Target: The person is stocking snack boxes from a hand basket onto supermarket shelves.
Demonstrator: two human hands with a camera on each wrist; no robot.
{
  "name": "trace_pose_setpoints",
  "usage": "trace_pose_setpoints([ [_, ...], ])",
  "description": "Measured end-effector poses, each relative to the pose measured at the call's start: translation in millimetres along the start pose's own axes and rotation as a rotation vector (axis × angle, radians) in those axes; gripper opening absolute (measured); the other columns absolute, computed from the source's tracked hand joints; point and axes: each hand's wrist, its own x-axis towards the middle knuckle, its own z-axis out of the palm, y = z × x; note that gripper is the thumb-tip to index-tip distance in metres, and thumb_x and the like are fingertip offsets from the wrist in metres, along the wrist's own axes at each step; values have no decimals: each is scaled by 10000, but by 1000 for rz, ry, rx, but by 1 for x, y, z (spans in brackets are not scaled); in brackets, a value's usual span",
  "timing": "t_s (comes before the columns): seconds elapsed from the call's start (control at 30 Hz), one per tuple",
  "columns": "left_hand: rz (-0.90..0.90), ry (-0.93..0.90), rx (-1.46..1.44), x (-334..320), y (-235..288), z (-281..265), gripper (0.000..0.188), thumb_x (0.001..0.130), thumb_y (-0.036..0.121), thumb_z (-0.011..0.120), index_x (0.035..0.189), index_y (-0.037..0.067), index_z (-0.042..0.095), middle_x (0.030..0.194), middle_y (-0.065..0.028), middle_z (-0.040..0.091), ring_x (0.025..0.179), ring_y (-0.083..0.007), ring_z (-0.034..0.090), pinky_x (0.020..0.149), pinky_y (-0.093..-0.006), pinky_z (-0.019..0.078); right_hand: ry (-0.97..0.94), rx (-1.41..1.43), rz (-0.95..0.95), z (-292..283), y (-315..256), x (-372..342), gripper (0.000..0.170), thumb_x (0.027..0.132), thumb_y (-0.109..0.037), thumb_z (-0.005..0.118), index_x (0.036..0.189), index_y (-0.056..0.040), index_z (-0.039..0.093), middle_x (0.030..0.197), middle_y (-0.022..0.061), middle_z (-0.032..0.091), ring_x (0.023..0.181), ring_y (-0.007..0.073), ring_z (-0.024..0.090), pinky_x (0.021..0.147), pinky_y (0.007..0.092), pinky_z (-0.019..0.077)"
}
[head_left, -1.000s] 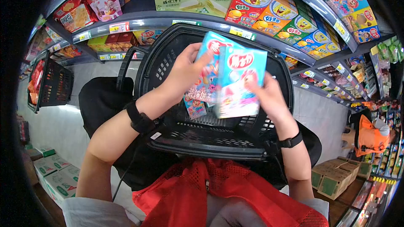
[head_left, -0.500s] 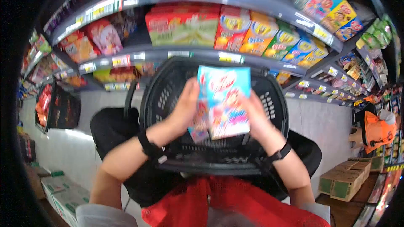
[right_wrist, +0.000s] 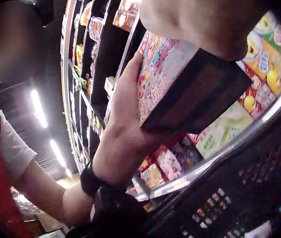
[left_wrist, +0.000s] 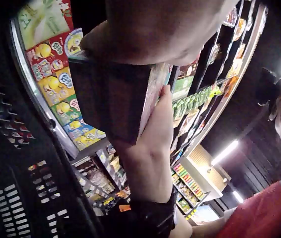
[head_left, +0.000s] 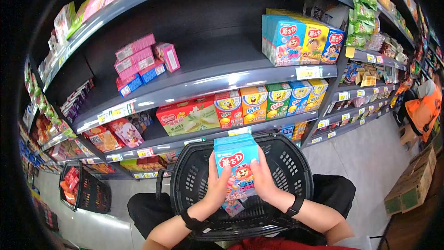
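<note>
In the head view, my left hand (head_left: 218, 189) and right hand (head_left: 267, 179) grip a stack of light-blue biscuit boxes (head_left: 238, 159) from opposite sides. Both thumbs lie on the front face, which has a red oval logo and a pink-haired cartoon figure. The stack is upright over a black shopping basket (head_left: 296, 183). Low inside that basket lies a smaller patterned packet (head_left: 234, 208), partly covered by the held boxes. From both wrist cameras the dark underside of the stack (left_wrist: 110, 99) appears between the two hands.
Matching blue boxes (head_left: 287, 41) stand beside yellow and dark-blue ones on the upper shelf. Pink boxes (head_left: 135, 58) lie further left there. Cartoon biscuit boxes (head_left: 254, 104) line the shelf below. A second basket (head_left: 95, 194) with red packets is at left; a person in orange (head_left: 423, 111) is at right.
The boxes, earlier blurred and overlapping at different angles, now sit squared together between my hands. The head view has tilted up, showing more of the upper shelf.
</note>
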Motion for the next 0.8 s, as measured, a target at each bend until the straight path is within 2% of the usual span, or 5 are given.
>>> trace_pose_setpoints([
  [0.17, 380, 5, 326, 34, 32, 35, 660, 810, 200, 577, 1314, 0, 201, 1236, -129, 369, 1138, -202, 375, 971, -332, 288, -58, 70, -282, -29, -50, 27, 636, 922, -395, 313, 1374, -25, 62, 1397, 182, 179, 1285, 275, 219, 1041, 386, 169],
  [0.23, 649, -3, 332, 75, 66, 49, 656, 809, 202, 576, 1309, 2, 201, 1215, -125, 388, 1133, -198, 380, 956, -336, 307, -55, 86, -336, -44, -70, 33, 646, 918, -420, 310, 1378, -46, 53, 1394, 183, 192, 1267, 286, 256, 1032, 405, 188],
  [0.37, 814, 98, 572, 176, 152, 89, 678, 767, 297, 649, 1228, -40, 284, 1124, -163, 457, 1018, -198, 472, 881, -314, 386, 58, 122, -261, -73, -72, 37, 596, 921, -393, 311, 1375, -63, 110, 1381, 170, 233, 1214, 292, 335, 998, 405, 236],
  [0.63, 378, 26, 961, 322, 148, 86, 983, 682, 347, 730, 1225, -118, 54, 1132, -219, 436, 1089, -263, 450, 915, -328, 382, 132, 365, -68, -87, -69, 46, 488, 935, -284, 332, 1326, -21, 203, 1310, 162, 349, 1138, 283, 425, 952, 390, 318],
  [0.8, 86, -271, 1449, 348, 165, 88, 1049, 665, 330, 742, 1341, 26, 0, 1327, -226, 151, 1143, -269, 397, 891, -359, 417, 128, 404, -81, -92, -76, 48, 483, 930, -284, 348, 1313, -19, 223, 1282, 182, 368, 1107, 282, 453, 928, 386, 343],
])
